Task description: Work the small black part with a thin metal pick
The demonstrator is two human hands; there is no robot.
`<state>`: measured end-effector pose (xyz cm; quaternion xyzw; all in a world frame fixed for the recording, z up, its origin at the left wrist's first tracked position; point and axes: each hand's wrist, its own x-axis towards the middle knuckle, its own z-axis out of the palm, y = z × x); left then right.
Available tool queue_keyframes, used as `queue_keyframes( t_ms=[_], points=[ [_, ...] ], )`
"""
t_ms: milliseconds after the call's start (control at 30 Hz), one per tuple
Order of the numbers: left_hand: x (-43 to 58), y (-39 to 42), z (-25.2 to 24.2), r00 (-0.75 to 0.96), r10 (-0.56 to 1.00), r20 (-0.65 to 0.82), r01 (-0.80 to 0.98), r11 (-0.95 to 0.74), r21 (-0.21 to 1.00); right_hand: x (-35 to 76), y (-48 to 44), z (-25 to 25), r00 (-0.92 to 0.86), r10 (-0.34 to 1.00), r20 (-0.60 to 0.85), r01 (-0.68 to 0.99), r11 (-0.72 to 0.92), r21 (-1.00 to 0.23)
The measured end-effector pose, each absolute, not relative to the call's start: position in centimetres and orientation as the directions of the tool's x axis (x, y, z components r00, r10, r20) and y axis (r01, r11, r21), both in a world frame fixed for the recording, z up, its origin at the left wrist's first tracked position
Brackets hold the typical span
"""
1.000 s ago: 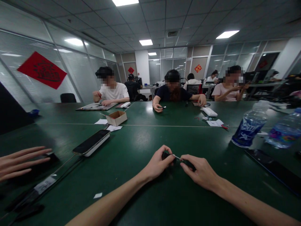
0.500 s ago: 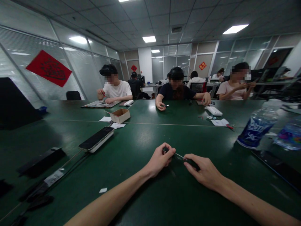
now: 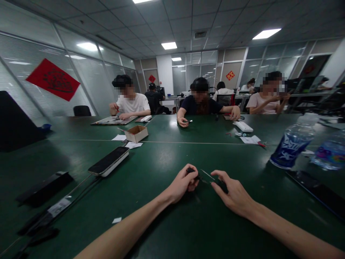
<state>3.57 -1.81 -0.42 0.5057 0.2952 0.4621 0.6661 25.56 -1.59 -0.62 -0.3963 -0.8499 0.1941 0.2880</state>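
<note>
Over the green table, my left hand (image 3: 183, 182) is closed around a small black piece (image 3: 198, 176), most of it covered by my fingers; its kind I cannot make out. My right hand (image 3: 234, 192) holds a screwdriver by its dark handle (image 3: 222, 186), the thumb below and the index finger raised a little off it. The thin metal shaft (image 3: 207, 175) points up and left toward the black piece. Its tip shows just past that piece, seemingly apart from it.
A blue-labelled bottle (image 3: 292, 144) and a dark phone (image 3: 315, 192) lie to the right. On the left are a phone on a white block (image 3: 109, 162), cables, a black bar (image 3: 44, 189) and a small open box (image 3: 136, 133). Several people sit opposite.
The screwdriver's tip has come away from the black piece, and its shaft now shows in full. My right index finger has lifted and loosened. My left hand stays nearly in place.
</note>
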Motion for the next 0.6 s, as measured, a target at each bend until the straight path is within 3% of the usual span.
queue_keyframes(
  t_ms=[600],
  points=[
    [3.71,-1.72,-0.57,0.384,0.917,0.104,-0.313,0.024,0.950,25.36,-1.83,-0.18,-0.554,0.768,0.321,0.558,0.628,-0.542]
  ],
)
